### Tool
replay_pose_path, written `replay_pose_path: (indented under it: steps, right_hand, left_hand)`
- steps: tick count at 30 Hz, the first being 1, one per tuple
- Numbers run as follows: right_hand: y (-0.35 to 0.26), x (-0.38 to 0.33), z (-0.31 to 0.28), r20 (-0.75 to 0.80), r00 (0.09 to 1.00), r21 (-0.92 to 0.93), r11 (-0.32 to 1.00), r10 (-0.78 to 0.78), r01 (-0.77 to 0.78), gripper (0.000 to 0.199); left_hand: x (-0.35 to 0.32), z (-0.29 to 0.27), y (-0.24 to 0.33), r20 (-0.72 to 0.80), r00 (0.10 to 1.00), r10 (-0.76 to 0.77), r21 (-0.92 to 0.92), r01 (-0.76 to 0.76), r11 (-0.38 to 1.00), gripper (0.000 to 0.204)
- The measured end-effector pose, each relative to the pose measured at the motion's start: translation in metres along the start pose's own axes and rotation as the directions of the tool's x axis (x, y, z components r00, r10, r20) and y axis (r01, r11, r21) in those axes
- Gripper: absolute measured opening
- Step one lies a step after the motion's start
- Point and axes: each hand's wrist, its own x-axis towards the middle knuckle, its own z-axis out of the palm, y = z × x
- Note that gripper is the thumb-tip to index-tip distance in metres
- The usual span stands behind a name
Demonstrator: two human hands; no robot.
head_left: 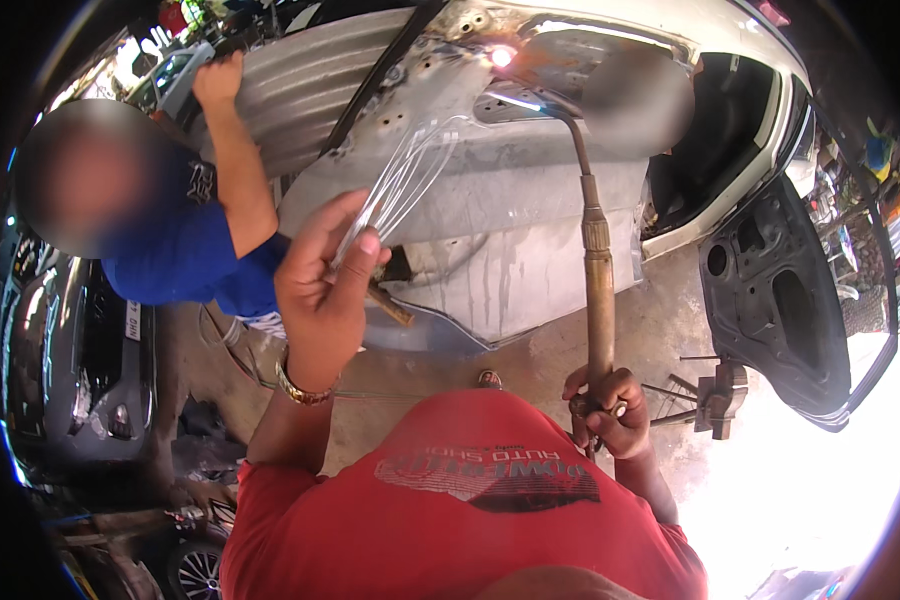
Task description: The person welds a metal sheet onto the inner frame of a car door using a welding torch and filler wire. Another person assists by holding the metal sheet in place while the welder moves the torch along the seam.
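Observation:
A thin bundle of bent silvery wire (406, 178) is pinched between the thumb and fingers of my left hand (320, 295). Its looped far end reaches up across the bare grey metal panel (530, 205) of a car body. My right hand (615, 410) is wrapped round the lower, valve end of a brass gas welding torch (598, 275). The torch stands nearly upright in view, its thin neck bending left at the top. A bright flame (518, 100) leaves the tip, and a spot on the metal (502, 56) above glows pinkish white.
At the left a person in a blue shirt (170, 255) reaches an arm up beside a ribbed metal sheet (305, 75). A black car (90, 350) stands behind them. On the right are a removed door panel (775, 300) and a bench vise (722, 400). Hoses (245, 370) cross the floor.

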Motion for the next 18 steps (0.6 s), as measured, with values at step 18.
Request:
replay_pose_path:
  steps: [18]
  right_hand:
    - [0.011, 0.019, -0.001, 0.135, 0.991, -0.322, 0.946, 0.003, 0.041, 0.020]
  left_hand:
    - [0.006, 0.032, 0.056, 0.132, 0.639, 0.758, -0.017, -0.763, 0.646, 0.024]
